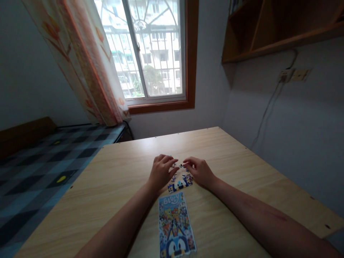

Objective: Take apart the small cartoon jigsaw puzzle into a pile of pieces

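Blocking puzzle pieces (180, 185): left hand (161, 168), fingers (172, 162) parted; right hand (198, 170), grip unclear. Picture sheet (176, 224) cropped at bottom.

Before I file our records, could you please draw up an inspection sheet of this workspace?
Surface: pale wooden table, dark spots along its edges.
Job's things: joined puzzle section, loose pieces beyond it, printed picture sheet nearest the viewer.
Clutter: nothing seen.
Grips: left grip, thumb and fingers apart, beside the pieces; right grip bent close to the pieces, hold unclear.
Cables: pale cable hanging below the wall outlet.
Surroundings: window, curtain, checked bed, wall shelf.
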`<control>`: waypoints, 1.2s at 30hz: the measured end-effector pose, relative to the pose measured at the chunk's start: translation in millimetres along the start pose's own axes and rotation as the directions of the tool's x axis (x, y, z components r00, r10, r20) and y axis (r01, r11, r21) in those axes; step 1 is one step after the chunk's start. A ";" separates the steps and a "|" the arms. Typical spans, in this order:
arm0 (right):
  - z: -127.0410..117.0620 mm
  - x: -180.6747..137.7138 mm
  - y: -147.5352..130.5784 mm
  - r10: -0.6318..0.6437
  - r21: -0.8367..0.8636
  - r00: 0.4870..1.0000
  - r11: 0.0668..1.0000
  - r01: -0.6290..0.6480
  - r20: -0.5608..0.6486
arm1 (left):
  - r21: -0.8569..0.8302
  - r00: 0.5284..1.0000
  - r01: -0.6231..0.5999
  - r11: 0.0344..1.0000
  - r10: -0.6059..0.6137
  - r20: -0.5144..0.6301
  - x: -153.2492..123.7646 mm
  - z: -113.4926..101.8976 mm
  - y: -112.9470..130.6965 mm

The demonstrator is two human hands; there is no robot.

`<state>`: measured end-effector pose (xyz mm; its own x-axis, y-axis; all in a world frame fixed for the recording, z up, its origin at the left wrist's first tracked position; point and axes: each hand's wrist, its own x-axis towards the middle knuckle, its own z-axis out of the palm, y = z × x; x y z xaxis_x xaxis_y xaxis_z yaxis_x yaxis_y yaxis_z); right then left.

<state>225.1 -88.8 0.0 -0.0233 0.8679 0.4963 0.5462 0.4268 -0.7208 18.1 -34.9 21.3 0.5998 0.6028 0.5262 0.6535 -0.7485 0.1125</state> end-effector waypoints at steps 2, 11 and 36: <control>0.8 -1.7 -1.7 -0.002 0.027 1.000 1.000 0.002 0.019 | -0.001 0.999 -0.027 1.000 0.027 0.019 -0.5 2.1 2.9; 3.8 -1.8 1.5 0.015 0.053 0.999 0.998 -0.017 0.038 | -0.003 0.990 -0.087 0.996 0.087 0.110 0.3 1.3 4.7; -1.1 -6.4 -19.8 -0.152 -0.225 0.862 0.930 0.290 0.484 | 0.129 0.915 0.399 0.908 -0.387 -0.111 -1.1 2.6 -35.1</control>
<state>215.3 -103.1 11.7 -0.5085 0.8060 0.3030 0.6894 0.5919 -0.4177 -4.3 -8.5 14.6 0.2450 0.8109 0.5314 0.8923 -0.4029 0.2035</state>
